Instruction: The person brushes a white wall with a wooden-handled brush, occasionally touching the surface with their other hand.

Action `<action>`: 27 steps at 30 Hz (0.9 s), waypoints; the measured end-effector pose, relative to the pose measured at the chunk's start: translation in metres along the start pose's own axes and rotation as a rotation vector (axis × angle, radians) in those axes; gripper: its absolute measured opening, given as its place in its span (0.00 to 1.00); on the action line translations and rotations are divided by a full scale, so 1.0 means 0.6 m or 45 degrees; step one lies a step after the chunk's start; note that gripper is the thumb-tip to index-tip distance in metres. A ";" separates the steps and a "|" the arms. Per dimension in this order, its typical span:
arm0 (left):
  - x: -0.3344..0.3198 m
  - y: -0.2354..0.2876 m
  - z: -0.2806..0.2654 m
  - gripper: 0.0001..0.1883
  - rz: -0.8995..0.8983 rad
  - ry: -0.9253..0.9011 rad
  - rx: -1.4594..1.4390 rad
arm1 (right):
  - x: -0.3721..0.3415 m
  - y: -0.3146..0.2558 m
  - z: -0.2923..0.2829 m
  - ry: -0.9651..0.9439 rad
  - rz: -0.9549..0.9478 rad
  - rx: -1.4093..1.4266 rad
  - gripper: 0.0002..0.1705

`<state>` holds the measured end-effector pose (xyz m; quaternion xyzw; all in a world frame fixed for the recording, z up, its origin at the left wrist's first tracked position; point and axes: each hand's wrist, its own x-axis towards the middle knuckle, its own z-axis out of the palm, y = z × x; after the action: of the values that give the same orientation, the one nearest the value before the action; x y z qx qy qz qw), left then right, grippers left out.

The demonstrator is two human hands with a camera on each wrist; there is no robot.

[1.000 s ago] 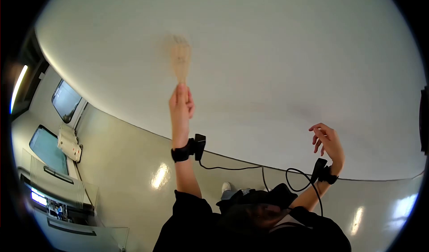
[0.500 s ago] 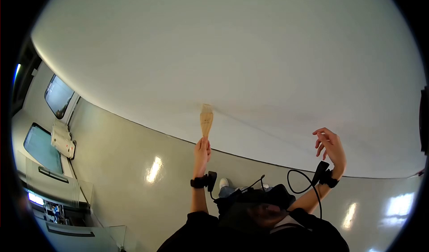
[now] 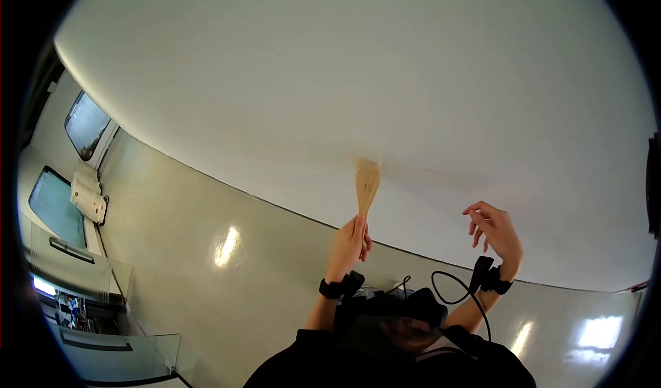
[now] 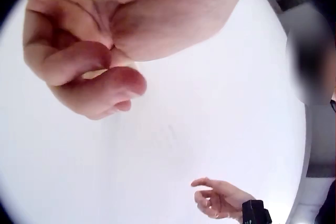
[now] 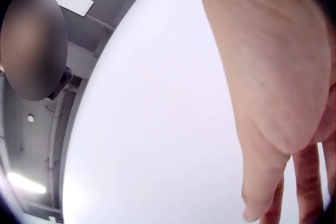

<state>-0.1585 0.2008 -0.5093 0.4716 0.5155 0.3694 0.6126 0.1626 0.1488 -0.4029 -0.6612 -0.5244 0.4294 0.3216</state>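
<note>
My left hand (image 3: 350,247) grips the narrow handle of a flat wooden brush (image 3: 368,185) with small dark marks on its wide part. The pale bristle end points away from me and overlaps a broad white surface (image 3: 413,78). From the left wrist, the curled fingers (image 4: 79,66) hide nearly all of the handle. Off to the right, my right hand (image 3: 497,231) holds nothing and hangs with loosely bent fingers over the same white surface. Its thumb and palm (image 5: 273,66) fill the right side of the right wrist view.
The white surface ends in a dark, curved edge near my body. Beyond it lies a shiny floor (image 3: 186,202). Glass panels (image 3: 117,353) and a pale case (image 3: 89,198) stand far left. A black cable (image 3: 444,285) loops beside my right wrist.
My left hand has brought the brush from farther out on the left back toward my body and to the right. The right hand stays nearly in place, its fingers still loose.
</note>
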 end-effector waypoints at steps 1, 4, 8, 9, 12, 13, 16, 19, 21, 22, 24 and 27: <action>-0.005 -0.014 0.003 0.26 -0.084 0.008 0.004 | 0.005 -0.016 0.003 -0.044 -0.004 -0.025 0.13; 0.014 -0.096 -0.004 0.26 -0.293 -0.008 0.032 | 0.025 -0.059 0.022 -0.229 -0.035 -0.110 0.13; 0.014 -0.040 0.001 0.26 -0.275 0.027 -0.063 | 0.063 -0.103 0.093 -0.337 -0.273 -0.388 0.19; 0.003 0.003 0.009 0.26 -0.257 0.031 -0.093 | 0.067 -0.107 0.113 -0.251 -0.438 -0.490 0.22; -0.026 0.127 0.040 0.26 -0.160 -0.010 -0.159 | 0.077 -0.144 0.148 -0.032 -0.832 -0.747 0.31; -0.037 0.168 0.052 0.26 -0.089 -0.047 -0.181 | 0.075 -0.169 0.148 0.019 -0.894 -0.810 0.34; -0.054 0.252 0.071 0.23 0.136 -0.092 -0.060 | 0.087 -0.207 0.143 0.309 -1.163 -0.871 0.32; -0.062 0.286 0.042 0.18 0.414 -0.168 0.203 | 0.099 -0.241 0.140 0.565 -1.366 -0.827 0.23; -0.048 0.271 0.020 0.16 0.504 -0.252 0.119 | 0.112 -0.251 0.150 0.764 -1.493 -0.716 0.24; -0.046 0.271 0.008 0.16 0.546 -0.295 0.075 | 0.115 -0.263 0.154 0.863 -1.553 -0.661 0.25; -0.036 0.271 -0.027 0.17 0.486 -0.278 0.101 | 0.126 -0.281 0.165 0.969 -1.566 -0.748 0.24; -0.025 0.240 -0.096 0.16 0.535 -0.191 0.312 | 0.138 -0.277 0.205 0.912 -1.404 -0.846 0.21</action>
<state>-0.2133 0.2385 -0.3682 0.6653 0.4001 0.3875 0.4971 -0.0112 0.2665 -0.3284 -0.4637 -0.7461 -0.2185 0.4250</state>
